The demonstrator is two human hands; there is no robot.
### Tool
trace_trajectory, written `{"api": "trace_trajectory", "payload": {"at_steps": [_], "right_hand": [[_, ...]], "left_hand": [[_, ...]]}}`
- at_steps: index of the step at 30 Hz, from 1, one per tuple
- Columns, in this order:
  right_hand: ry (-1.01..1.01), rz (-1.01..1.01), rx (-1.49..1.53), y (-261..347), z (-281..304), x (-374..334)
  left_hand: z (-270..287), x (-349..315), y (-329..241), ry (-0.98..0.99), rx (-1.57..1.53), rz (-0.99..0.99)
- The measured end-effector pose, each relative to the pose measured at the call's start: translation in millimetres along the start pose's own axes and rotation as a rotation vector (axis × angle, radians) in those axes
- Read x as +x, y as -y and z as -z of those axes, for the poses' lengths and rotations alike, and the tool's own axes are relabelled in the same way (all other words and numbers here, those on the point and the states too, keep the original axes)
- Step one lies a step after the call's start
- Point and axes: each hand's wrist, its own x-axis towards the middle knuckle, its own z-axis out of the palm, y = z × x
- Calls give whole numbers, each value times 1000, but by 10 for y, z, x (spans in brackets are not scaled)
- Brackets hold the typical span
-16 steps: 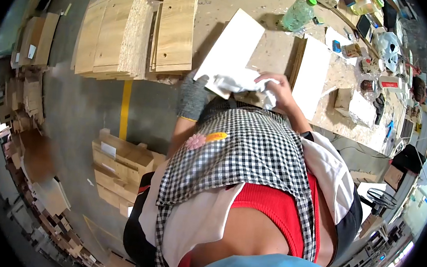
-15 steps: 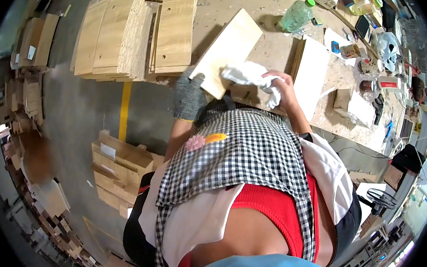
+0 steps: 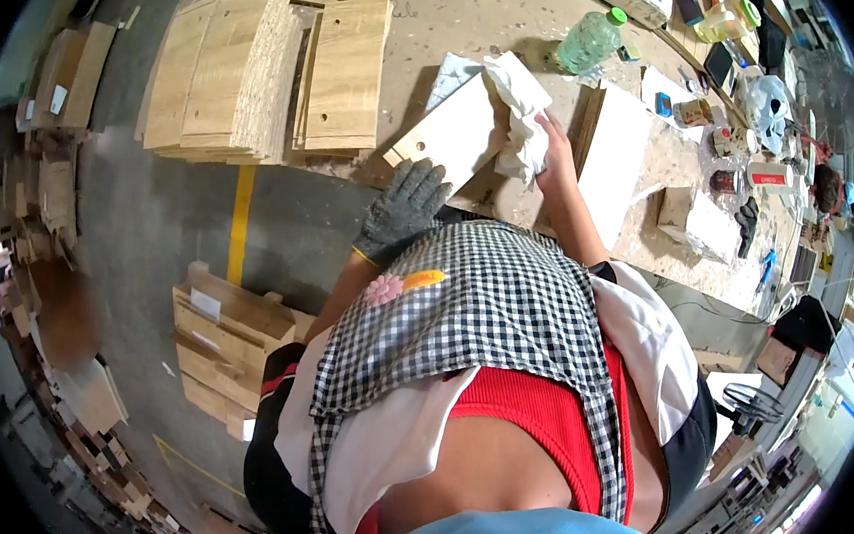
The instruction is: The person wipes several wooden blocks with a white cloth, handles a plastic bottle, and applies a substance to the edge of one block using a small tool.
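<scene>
The left hand (image 3: 404, 208), in a grey knit glove, is open with its fingers stretched out at the near left edge of a pale wooden board (image 3: 447, 138), whereas in the earlier frame it was closed around the board's near end; whether the fingertips press on the board or only rest over its edge, I cannot tell. The bare right hand (image 3: 556, 155) grips a crumpled white cloth (image 3: 520, 124), which has moved farther away since then and now drapes across the far right part of the board. The board has also turned: it lies over the near part of the workbench (image 3: 528, 9), a dark round hole showing near its left corner. The cloth hides its far right end, and part of the right hand's fingers is lost behind the folds. Beyond the board, a pale bluish piece (image 3: 452, 78) has come into sight, mostly covered, so its shape is hard to make out. The stacked boards (image 3: 227, 71) on the left, the white panel (image 3: 617, 151) on the right and the green-capped bottle (image 3: 587, 44) on the far side stay where they were.
</scene>
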Motion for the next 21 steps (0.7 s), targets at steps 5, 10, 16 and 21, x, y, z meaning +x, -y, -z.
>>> {"api": "trace_trajectory", "payload": {"at_steps": [5,10,16,21], "right_hand": [[84,-9,-164,122,-136,408],[72,-4,-84,42,-183,609],[178,90,72,358,-324,577],[148,445,-326,576,-670,40]], "left_hand": [[-116,-179,-174,-503,-477,634],[-259,-172,-98,10,-376,533],[-532,-97,221,-616,-1987,1259],[-36,-1,165,-727,-2564,1317]]}}
